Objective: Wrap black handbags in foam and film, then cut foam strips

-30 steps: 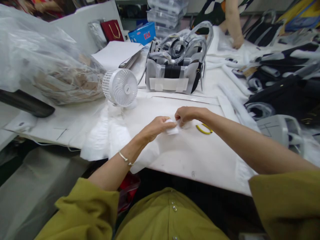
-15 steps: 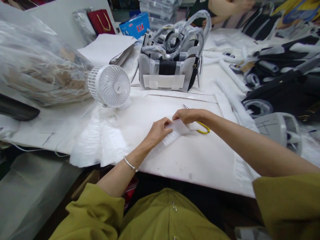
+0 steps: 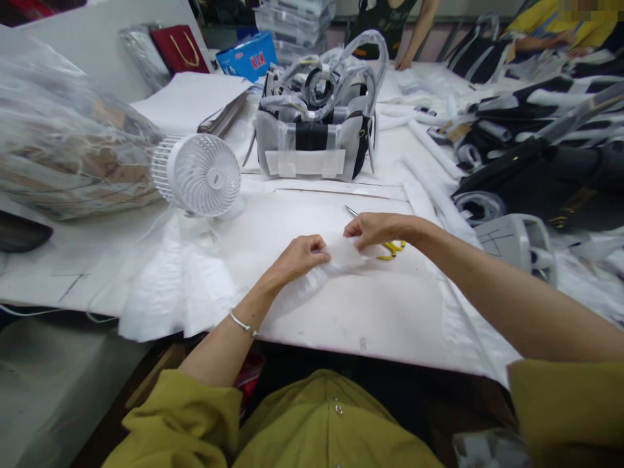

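Between my hands, low over the white tabletop [image 3: 385,318], is a thin translucent white plastic sheet or bag [image 3: 338,257]. My left hand [image 3: 303,257] pinches its left part between thumb and fingers. At its upper right, my right hand [image 3: 366,230] grips it with curled fingers. Under and beyond my right hand lie yellow-handled scissors [image 3: 396,247], their metal tip pointing up and left; the hand hides their middle. More thin white plastic pieces [image 3: 173,286] lie to the left, hanging over the table's front edge.
A white fan [image 3: 207,174] stands left, beside a large clear bag of brown contents [image 3: 73,153]. A plastic-wrapped black and grey handbag [image 3: 312,133] stands behind. Black bags [image 3: 546,162] pile up at right, near another fan [image 3: 519,250]. Two people work across the table.
My hands have moved slightly apart, spreading the plastic between them. The view has shifted, so the surroundings sit farther left. A person's arm at the back has lowered to the table.
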A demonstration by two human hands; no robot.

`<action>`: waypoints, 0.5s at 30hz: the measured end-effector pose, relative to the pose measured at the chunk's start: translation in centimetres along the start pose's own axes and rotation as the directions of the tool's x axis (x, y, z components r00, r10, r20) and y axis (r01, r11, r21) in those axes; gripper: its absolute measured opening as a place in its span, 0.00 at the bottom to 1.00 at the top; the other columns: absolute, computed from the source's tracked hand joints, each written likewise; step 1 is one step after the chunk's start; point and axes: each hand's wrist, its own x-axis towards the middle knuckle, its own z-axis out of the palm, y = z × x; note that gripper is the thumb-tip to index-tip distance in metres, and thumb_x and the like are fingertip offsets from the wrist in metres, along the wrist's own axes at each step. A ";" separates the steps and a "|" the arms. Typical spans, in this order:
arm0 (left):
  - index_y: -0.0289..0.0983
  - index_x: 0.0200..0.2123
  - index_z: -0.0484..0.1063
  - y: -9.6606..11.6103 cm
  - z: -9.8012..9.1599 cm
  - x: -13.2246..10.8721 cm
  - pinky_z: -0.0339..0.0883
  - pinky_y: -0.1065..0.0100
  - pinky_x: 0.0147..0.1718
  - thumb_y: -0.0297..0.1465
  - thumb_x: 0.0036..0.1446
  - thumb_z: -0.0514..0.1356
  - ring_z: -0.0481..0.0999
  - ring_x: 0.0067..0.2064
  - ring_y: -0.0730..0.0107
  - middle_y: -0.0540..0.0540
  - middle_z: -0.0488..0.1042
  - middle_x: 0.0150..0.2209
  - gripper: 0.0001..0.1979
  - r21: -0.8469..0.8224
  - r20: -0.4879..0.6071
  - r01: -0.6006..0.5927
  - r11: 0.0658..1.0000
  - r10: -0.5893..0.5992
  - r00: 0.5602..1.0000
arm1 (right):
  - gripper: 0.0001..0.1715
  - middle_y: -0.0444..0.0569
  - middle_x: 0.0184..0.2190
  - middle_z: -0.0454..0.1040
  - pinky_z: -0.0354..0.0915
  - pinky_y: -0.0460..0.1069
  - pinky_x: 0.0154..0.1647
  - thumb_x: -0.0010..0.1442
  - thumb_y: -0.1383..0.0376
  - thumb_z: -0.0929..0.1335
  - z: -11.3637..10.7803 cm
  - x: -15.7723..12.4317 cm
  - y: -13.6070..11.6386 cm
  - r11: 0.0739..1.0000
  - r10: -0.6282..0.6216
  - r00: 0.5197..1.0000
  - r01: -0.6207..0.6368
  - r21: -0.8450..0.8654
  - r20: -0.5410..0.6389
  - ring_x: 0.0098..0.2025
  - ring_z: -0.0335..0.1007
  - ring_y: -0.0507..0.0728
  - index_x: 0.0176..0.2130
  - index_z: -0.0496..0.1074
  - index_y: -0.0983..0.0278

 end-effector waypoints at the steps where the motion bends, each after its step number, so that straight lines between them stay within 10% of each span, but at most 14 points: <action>1: 0.36 0.26 0.69 0.0 -0.2 0.1 0.57 0.71 0.28 0.34 0.46 0.60 0.65 0.28 0.72 0.53 0.68 0.24 0.07 -0.006 0.011 0.003 1.000 -0.003 1.000 | 0.13 0.42 0.27 0.76 0.61 0.45 0.27 0.44 0.61 0.72 -0.2 -0.7 0.8 0.997 0.004 1.000 -0.005 0.083 0.007 0.29 0.68 0.54 0.33 0.77 0.61; 7: 0.36 0.27 0.70 0.2 0.0 0.4 0.60 0.70 0.30 0.33 0.45 0.60 0.68 0.30 0.71 0.51 0.71 0.27 0.06 -0.013 0.053 -0.019 1.000 0.020 0.998 | 0.20 0.43 0.25 0.74 0.63 0.45 0.28 0.41 0.56 0.76 0.5 -3.4 4.4 0.897 0.061 0.994 -0.015 0.441 -0.090 0.25 0.66 0.51 0.32 0.76 0.65; 15: 0.36 0.28 0.72 1.6 2.1 0.9 0.61 0.69 0.32 0.31 0.46 0.59 0.70 0.32 0.68 0.50 0.74 0.29 0.05 0.062 0.085 -0.055 0.997 0.050 0.995 | 0.08 0.40 0.18 0.68 0.58 0.43 0.23 0.41 0.65 0.73 2.4 -3.2 2.8 0.916 0.048 0.989 0.013 0.402 -0.143 0.22 0.63 0.49 0.24 0.71 0.65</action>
